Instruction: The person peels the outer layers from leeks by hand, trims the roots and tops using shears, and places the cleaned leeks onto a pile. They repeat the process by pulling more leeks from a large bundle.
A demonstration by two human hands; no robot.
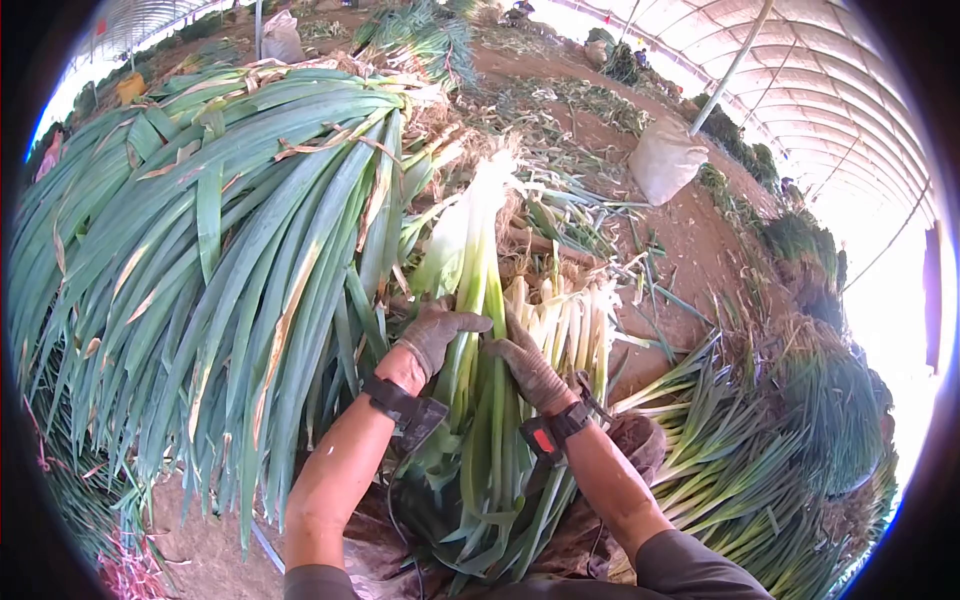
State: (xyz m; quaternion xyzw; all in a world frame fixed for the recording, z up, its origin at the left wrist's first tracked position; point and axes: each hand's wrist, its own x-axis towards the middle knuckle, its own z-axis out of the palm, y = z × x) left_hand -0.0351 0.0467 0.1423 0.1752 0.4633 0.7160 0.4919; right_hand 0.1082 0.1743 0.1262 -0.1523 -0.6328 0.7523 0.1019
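Observation:
A few leeks (486, 285) stretch away from me, their pale root ends far and their green leaves toward my lap. My left hand (436, 335), in a grey-brown work glove, closes round the left of these stalks with its thumb laid across them. From the other side my right hand (530, 368), gloved alike, grips the same leeks; its fingers are partly hidden. Right beside it, a row of trimmed leeks (570, 325) lies with pale stems showing. A large heap of leeks (270, 200) with long drooping leaves rises to the left of my left hand.
Bundled leeks (740, 440) lie in piles to the right. A white sack (667, 160) stands on the brown soil beyond, near a slanted pole (733, 65). Leaf scraps (590, 105) litter the ground. Pink twine (130, 575) shows at lower left.

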